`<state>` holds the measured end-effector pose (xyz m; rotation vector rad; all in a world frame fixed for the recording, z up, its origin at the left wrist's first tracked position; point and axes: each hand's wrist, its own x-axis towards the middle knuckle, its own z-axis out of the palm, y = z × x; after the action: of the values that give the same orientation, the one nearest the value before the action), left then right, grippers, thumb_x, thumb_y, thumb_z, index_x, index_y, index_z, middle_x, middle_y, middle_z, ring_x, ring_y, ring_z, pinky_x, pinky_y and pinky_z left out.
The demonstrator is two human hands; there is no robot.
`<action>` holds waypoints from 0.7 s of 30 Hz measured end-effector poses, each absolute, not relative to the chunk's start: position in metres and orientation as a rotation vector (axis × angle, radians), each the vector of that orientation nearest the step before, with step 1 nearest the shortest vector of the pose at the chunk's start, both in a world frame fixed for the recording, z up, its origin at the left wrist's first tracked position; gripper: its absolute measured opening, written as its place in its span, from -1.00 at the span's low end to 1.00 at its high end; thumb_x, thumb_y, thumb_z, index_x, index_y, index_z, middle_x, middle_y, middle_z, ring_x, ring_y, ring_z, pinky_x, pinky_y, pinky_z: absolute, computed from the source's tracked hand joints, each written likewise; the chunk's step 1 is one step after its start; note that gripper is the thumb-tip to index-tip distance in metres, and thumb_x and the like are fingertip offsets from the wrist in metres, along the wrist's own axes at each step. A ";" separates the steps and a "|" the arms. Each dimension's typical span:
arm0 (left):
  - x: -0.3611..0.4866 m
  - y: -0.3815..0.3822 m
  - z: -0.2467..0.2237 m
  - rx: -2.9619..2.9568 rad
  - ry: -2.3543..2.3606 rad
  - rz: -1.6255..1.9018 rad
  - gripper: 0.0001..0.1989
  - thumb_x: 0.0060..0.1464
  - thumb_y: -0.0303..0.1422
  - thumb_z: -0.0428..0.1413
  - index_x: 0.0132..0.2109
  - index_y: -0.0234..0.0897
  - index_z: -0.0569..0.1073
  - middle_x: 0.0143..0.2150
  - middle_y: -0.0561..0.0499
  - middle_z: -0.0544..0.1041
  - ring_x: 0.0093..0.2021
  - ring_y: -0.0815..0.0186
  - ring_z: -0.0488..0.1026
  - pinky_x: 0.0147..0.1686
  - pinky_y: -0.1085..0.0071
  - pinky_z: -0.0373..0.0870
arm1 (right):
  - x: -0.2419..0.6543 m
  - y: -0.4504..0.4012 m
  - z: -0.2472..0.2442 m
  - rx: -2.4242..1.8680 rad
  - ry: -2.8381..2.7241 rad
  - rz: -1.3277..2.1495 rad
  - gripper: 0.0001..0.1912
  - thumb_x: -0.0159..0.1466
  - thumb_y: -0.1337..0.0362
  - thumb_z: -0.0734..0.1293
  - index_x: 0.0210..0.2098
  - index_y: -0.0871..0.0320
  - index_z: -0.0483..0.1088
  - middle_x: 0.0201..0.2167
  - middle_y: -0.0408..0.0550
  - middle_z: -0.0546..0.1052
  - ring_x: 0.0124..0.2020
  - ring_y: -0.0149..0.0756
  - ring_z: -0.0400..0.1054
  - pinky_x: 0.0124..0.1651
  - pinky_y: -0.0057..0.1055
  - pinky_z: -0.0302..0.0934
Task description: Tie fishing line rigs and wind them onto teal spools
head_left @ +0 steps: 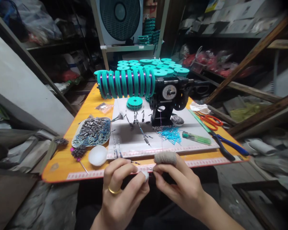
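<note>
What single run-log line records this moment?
left hand: fingers pinched | right hand: fingers pinched | grip contents: too small to tell | ahead: white board, black machine

An orange-yellow wooden table (55, 164) carries a flat white board (132, 140), a small round white bowl (98, 156), a rounded white tray (74, 139) of grey metal cylinders (94, 126) and orange-handled metal scissors (210, 120).
</note>
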<state>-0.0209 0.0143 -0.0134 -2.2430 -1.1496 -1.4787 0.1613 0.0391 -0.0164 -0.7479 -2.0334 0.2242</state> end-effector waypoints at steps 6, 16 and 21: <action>-0.009 0.024 -0.030 -2.271 -1.293 -1.918 -0.74 -0.07 -0.69 0.18 -0.27 -0.27 0.44 -0.21 -0.03 0.33 -0.11 0.19 0.36 -0.11 0.17 0.41 | 0.165 0.040 -0.011 -0.715 -2.024 0.236 -0.85 0.21 0.53 0.31 -0.23 0.24 0.37 -0.33 0.01 0.42 -0.28 -0.32 0.37 -0.26 -0.45 0.34; -0.005 0.020 -0.032 -2.382 -1.930 -2.871 -0.87 0.12 -0.49 0.14 -0.24 -0.14 0.51 -0.22 0.08 0.57 -0.35 0.45 0.46 -0.34 0.56 0.43 | 0.169 0.040 -0.008 -0.735 -1.976 0.356 -0.79 0.18 0.56 0.32 -0.23 0.20 0.37 -0.28 -0.04 0.41 -0.25 -0.37 0.35 -0.22 -0.50 0.33; -0.004 0.019 -0.031 -2.359 -1.998 -3.110 -0.96 0.12 -0.43 0.16 -0.29 -0.20 0.50 -0.29 0.05 0.57 -0.39 0.44 0.44 -0.38 0.53 0.43 | 0.168 0.038 -0.008 -0.735 -1.970 0.383 -0.78 0.18 0.56 0.32 -0.22 0.19 0.37 -0.28 -0.05 0.40 -0.24 -0.37 0.34 -0.21 -0.49 0.31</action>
<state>-0.0041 0.0192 -0.0306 -2.3590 -1.9975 -3.1102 0.1680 0.0378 -0.0078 -0.7355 -1.9703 0.3834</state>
